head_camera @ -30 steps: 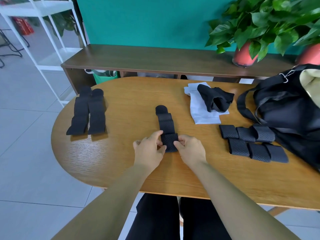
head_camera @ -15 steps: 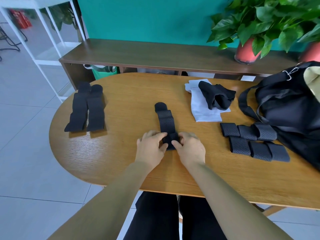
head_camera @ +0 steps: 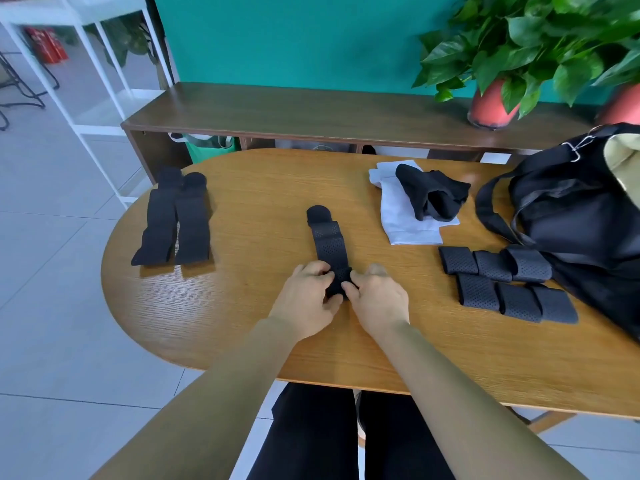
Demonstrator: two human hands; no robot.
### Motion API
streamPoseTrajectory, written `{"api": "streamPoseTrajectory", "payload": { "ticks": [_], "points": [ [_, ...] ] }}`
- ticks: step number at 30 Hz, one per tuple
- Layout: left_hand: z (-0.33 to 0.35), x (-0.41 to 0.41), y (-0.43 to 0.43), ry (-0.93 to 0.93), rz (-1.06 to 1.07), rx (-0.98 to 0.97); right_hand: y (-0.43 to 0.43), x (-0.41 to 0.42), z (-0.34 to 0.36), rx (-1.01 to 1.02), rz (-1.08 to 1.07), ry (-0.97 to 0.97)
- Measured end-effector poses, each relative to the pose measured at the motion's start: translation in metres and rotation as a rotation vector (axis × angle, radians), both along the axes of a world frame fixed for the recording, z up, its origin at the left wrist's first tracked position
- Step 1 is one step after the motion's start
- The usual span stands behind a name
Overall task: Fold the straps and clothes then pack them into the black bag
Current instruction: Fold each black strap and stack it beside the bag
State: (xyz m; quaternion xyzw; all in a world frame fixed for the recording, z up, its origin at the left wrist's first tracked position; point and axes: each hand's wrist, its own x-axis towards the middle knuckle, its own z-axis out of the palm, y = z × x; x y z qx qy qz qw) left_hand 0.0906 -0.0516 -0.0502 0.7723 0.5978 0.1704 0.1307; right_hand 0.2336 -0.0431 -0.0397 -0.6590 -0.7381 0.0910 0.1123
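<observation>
Wooden table [head_camera: 225,327], teal wall [head_camera: 294,39]; left hand [head_camera: 304,301], right hand [head_camera: 379,303] in pinch on black strap [head_camera: 330,247].

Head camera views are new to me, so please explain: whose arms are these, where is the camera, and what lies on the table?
There is no machine here. A person wears one wide-angle camera on the head, looking down at their own arms. The left hand and the right hand both pinch the near end of a black strap that lies lengthwise on the wooden table. To the left lie two unfolded straps side by side. To the right sit six folded straps in two rows, beside the black bag. Behind them a black garment rests on a white garment.
</observation>
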Motion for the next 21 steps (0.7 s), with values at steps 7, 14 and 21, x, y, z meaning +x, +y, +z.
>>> {"api": "streamPoseTrajectory", "payload": {
  "ticks": [7,14,21],
  "points": [
    [0.019,-0.01,0.007,0.203,-0.132,-0.069,-0.005,0.013,0.008,-0.055,0.046,0.134],
    [0.012,-0.017,0.0,-0.011,-0.121,0.018,-0.015,0.026,0.008,0.107,0.273,0.144],
    [0.01,-0.016,-0.012,-0.466,0.042,-0.137,-0.011,0.02,0.007,-0.033,0.07,0.469]
  ]
}}
